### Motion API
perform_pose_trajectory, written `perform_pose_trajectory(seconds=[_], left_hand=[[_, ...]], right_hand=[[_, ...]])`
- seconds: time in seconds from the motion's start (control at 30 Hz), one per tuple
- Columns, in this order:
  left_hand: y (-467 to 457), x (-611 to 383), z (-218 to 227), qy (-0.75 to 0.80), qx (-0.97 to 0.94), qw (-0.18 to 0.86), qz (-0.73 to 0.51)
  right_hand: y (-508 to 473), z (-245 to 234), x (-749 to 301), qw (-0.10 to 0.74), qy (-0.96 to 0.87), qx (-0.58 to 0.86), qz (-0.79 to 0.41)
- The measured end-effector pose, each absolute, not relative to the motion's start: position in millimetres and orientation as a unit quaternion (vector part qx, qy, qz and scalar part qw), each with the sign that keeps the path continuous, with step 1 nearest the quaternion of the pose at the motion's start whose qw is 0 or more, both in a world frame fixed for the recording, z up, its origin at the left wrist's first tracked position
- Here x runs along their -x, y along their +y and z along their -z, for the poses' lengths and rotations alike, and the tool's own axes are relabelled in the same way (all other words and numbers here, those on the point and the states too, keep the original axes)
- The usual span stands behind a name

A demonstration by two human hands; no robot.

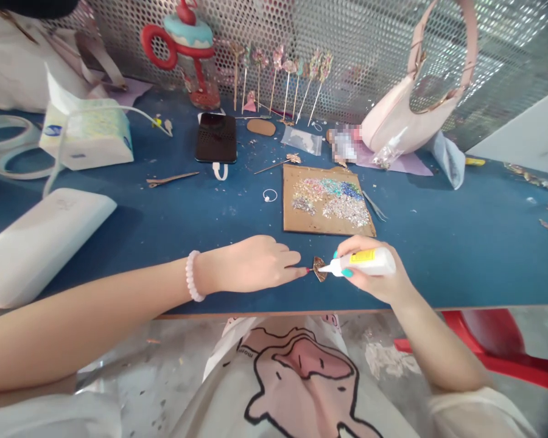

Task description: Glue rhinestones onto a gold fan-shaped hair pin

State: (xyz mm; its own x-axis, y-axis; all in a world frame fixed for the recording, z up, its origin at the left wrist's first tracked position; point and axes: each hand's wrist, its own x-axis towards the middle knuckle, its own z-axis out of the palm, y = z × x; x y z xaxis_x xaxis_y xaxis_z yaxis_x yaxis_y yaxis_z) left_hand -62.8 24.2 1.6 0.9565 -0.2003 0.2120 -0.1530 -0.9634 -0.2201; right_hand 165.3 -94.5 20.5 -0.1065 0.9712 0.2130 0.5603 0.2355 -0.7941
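Note:
My right hand [377, 277] is closed around a white glue bottle [369, 261] with a yellow label, tilted so its narrow nozzle points left. The tip meets a small, dark gold fan-shaped ornament [319, 269] close to the table's front edge. From the left, my left hand [260, 264] pinches the thin stem end of this ornament with its fingertips; how the thumb sits is hidden. Just beyond both hands lies a cardboard piece [308, 224] bearing small heaps of pink, teal, blue and clear sequins [347, 210]. Tweezers [375, 207] rest along its right edge.
Behind stand several decorated hairpin sticks [287, 85], a red-handled cup [201, 73] and a pink handbag [406, 115]. A black phone [216, 139], tissue pack [89, 137] and white device [45, 243] occupy the left. The blue table [461, 243] ends close to my body.

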Motion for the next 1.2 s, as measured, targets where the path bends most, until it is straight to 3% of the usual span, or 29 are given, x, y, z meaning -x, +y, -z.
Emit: perform_pose_trajectory(seconds=[0.13,0.47,1.2], left_hand=[[26,63,0,0.074,0.985,0.093,0.123],[32,62,8,0.094,0.988,0.066,0.104],[29,60,7,0.066,0.991,0.007,0.116]], right_hand=[[-77,-18,-175,0.34,-0.723,0.524,-0.295],[-75,-7,-167,0.373,-0.755,0.466,-0.273],[-80,-4,-172,0.369,-0.716,0.516,-0.29]])
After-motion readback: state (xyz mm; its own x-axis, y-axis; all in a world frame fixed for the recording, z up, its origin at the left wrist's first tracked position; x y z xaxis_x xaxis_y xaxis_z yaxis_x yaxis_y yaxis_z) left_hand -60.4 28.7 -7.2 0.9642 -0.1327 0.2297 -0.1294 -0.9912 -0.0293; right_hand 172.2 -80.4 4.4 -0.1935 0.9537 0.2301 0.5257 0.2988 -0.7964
